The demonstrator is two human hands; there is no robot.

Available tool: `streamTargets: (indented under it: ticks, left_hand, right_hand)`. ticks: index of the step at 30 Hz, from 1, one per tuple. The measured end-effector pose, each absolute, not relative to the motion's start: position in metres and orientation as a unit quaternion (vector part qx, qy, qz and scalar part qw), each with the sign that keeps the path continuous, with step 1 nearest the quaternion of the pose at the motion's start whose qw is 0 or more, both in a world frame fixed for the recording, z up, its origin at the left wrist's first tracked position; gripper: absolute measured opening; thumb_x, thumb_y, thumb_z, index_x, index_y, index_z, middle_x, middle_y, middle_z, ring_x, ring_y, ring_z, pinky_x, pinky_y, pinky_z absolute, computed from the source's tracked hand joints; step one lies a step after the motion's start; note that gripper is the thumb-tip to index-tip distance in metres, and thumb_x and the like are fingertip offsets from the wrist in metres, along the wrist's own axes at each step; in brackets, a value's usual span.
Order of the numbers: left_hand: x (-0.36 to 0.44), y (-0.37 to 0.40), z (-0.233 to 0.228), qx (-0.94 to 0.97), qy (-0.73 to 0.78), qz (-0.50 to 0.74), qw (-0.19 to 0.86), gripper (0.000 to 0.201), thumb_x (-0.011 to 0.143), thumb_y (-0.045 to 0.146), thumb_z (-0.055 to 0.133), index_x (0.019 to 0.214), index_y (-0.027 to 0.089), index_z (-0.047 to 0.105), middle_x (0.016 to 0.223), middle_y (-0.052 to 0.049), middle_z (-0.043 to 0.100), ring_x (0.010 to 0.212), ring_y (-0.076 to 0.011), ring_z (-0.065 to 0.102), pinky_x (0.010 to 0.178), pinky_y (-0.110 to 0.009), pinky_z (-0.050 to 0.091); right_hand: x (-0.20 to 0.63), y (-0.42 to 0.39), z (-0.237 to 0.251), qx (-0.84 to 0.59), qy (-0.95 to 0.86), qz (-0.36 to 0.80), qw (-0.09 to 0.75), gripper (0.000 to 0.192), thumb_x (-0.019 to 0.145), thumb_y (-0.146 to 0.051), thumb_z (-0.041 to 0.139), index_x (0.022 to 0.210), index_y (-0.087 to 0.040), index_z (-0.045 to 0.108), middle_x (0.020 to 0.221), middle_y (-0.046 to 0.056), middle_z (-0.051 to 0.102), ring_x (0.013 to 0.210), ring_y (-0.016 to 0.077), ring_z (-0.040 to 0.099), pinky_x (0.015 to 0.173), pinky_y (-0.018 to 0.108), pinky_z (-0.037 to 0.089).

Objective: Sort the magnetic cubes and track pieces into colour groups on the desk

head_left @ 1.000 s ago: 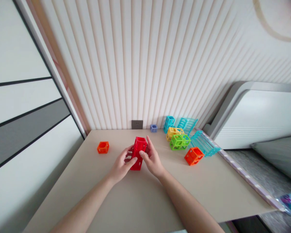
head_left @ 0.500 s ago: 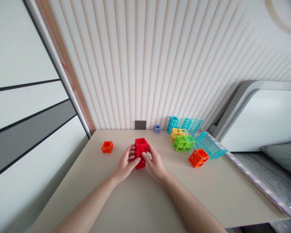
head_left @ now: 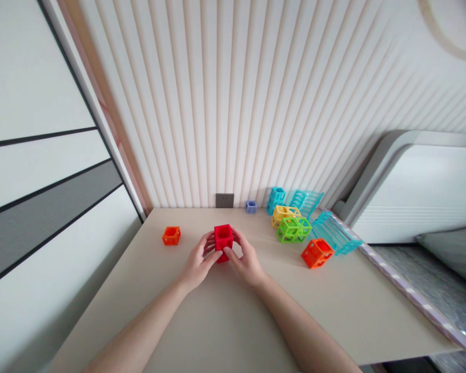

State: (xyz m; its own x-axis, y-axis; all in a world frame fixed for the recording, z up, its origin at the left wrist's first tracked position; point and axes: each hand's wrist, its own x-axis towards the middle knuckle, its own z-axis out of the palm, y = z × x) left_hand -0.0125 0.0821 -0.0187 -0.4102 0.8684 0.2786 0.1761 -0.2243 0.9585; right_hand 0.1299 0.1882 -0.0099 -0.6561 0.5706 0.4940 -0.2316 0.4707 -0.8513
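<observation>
Both of my hands are closed around a red stack of hollow building blocks (head_left: 223, 238) over the middle of the table. My left hand (head_left: 199, 260) grips its left side, fingers behind and thumb on the front. On the right side, my right hand (head_left: 247, 259) holds it the same way, the two thumbs close together. The stack's open square top faces up and toward me; its lower part is partly covered by my thumbs. Off to the left an orange hollow block (head_left: 171, 235) lies alone on the table.
On the table's (head_left: 217, 321) right are an orange block pair (head_left: 317, 253), green blocks (head_left: 293, 229), yellow blocks (head_left: 286, 214), a blue stack (head_left: 275, 201) and turquoise ladder-like pieces (head_left: 336, 234). A small purple block (head_left: 251, 206) sits near the ribbed wall (head_left: 225, 103).
The red stack has tilted so that its top opening faces me more and its front side looks shorter. Both hands have kept hold of it. The other blocks lie as before.
</observation>
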Motion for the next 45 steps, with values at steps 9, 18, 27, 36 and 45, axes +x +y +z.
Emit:
streamTargets:
  ticks: [9, 18, 27, 36, 45]
  left_hand:
    - [-0.0118, 0.081, -0.0137, 0.424, 0.55, 0.657, 0.295, 0.048, 0.088, 0.045, 0.067, 0.127, 0.019, 0.052, 0.122, -0.012, 0.066, 0.114, -0.0265, 0.064, 0.09, -0.038, 0.057]
    - [-0.0114, 0.0821, -0.0152, 0.419, 0.527, 0.672, 0.307, 0.044, 0.09, 0.043, 0.066, 0.126, 0.021, 0.054, 0.122, -0.011, 0.067, 0.112, -0.0243, 0.065, 0.091, -0.036, 0.055]
    - [-0.0118, 0.0831, -0.0135, 0.416, 0.525, 0.677, 0.306, 0.045, 0.09, 0.048, 0.064, 0.123, 0.018, 0.057, 0.118, -0.011, 0.069, 0.113, -0.0266, 0.064, 0.087, -0.035, 0.055]
    - [-0.0086, 0.0817, -0.0153, 0.412, 0.533, 0.673, 0.306, 0.049, 0.089, 0.04, 0.067, 0.131, 0.021, 0.051, 0.132, -0.012, 0.062, 0.126, -0.0289, 0.057, 0.1, -0.041, 0.052]
    - [-0.0095, 0.0829, -0.0223, 0.435, 0.535, 0.662, 0.294, 0.05, 0.089, 0.038, 0.068, 0.133, 0.023, 0.048, 0.134, -0.012, 0.061, 0.122, -0.0266, 0.06, 0.104, -0.042, 0.05]
  right_hand:
    - [0.1295, 0.1856, -0.0105, -0.105, -0.767, 0.498, 0.391, 0.055, 0.095, -0.035, 0.06, 0.147, -0.029, 0.045, 0.139, 0.01, 0.059, 0.123, 0.0262, 0.058, 0.107, 0.045, 0.045]
    - [0.1311, 0.1838, -0.0063, -0.099, -0.789, 0.464, 0.391, 0.048, 0.097, -0.033, 0.055, 0.145, -0.029, 0.047, 0.138, 0.009, 0.059, 0.123, 0.0257, 0.057, 0.108, 0.044, 0.044]
    - [0.1305, 0.1847, -0.0107, -0.105, -0.806, 0.441, 0.381, 0.046, 0.099, -0.034, 0.052, 0.144, -0.024, 0.046, 0.135, 0.012, 0.06, 0.119, 0.024, 0.059, 0.104, 0.042, 0.048]
    - [0.1307, 0.184, -0.0084, -0.117, -0.821, 0.413, 0.376, 0.045, 0.098, -0.029, 0.054, 0.141, -0.023, 0.045, 0.135, 0.011, 0.059, 0.122, 0.0231, 0.058, 0.106, 0.04, 0.046]
    - [0.1318, 0.1825, -0.0061, -0.143, -0.832, 0.378, 0.381, 0.042, 0.097, -0.028, 0.054, 0.137, -0.022, 0.047, 0.133, 0.011, 0.061, 0.123, 0.0223, 0.057, 0.106, 0.037, 0.046]
